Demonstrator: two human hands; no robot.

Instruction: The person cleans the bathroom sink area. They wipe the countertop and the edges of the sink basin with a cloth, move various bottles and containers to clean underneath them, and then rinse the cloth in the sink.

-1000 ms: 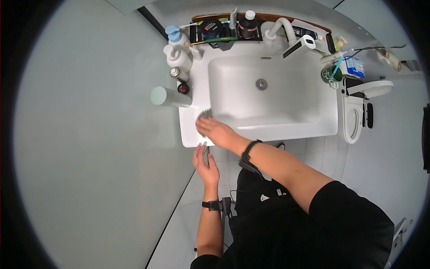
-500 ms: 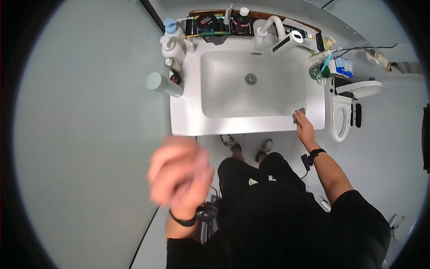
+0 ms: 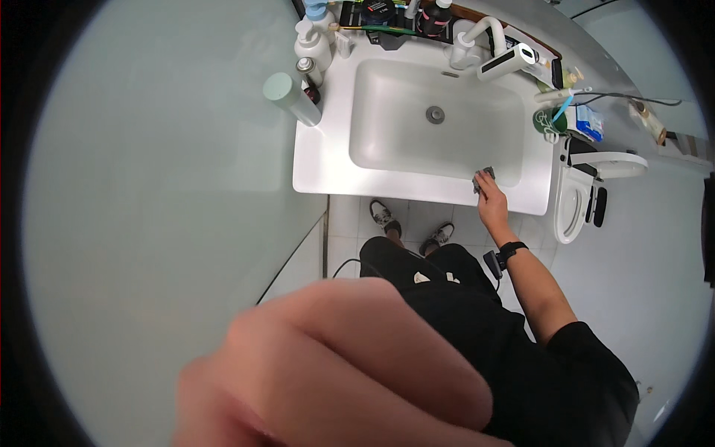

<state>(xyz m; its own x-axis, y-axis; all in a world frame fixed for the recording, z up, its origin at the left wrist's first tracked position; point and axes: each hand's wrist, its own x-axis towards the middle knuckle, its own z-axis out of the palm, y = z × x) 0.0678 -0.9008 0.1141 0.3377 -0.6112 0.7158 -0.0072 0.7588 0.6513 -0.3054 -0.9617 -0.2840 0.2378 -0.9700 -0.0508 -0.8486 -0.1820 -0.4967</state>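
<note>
The left hand (image 3: 335,365) looms blurred and very close to the camera at the lower left, fingers curled loosely together, its grip holding nothing that can be seen. Up on the left corner of the white sink (image 3: 320,160) lies a pale green cylinder (image 3: 292,97) beside small bottles (image 3: 313,45). Further right, the right hand (image 3: 492,203) rests on the sink's front rim, its grip pressed down on a small grey cloth (image 3: 483,179). A white toilet (image 3: 577,197) stands at the far right.
</note>
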